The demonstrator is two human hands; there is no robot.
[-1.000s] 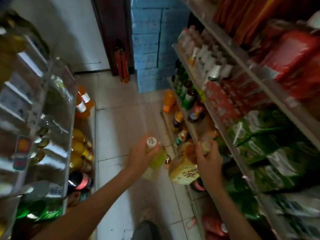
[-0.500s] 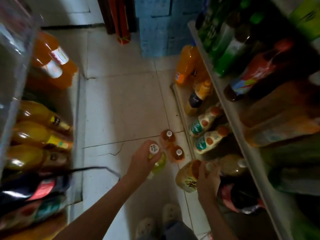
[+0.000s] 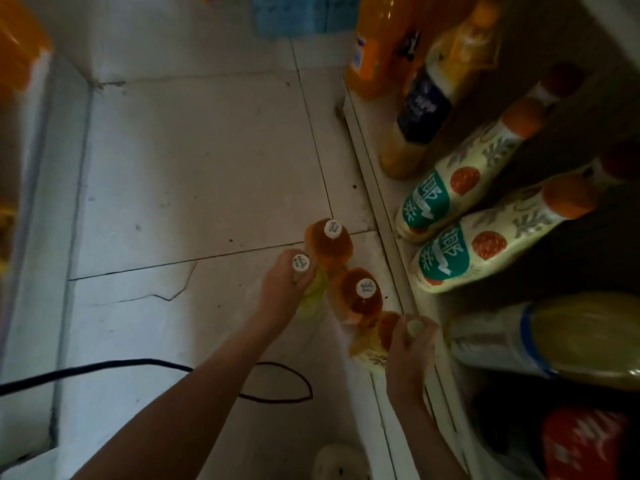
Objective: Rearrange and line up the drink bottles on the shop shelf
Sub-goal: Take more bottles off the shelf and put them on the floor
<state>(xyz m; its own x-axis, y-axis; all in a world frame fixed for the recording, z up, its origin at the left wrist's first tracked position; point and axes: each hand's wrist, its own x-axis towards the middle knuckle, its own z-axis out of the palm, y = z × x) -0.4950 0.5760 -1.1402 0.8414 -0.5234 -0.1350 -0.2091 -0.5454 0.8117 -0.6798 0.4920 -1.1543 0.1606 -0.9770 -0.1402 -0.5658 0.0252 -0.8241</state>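
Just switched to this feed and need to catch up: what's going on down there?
A person is leaning over the floor beside the bottom shelf. The left hand grips a green bottle by its neck, and the right hand grips the top of a yellow bottle near the shelf edge. Two amber bottles stand upright on the floor between them. Whether the held bottles rest on the floor is unclear. More bottles stand on the shelf.

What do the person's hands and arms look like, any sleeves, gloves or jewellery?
The left hand and right hand are bare: no gloves, no rings seen. No sleeves, watch or bracelet show up to the frame's edge. The picture is dim.
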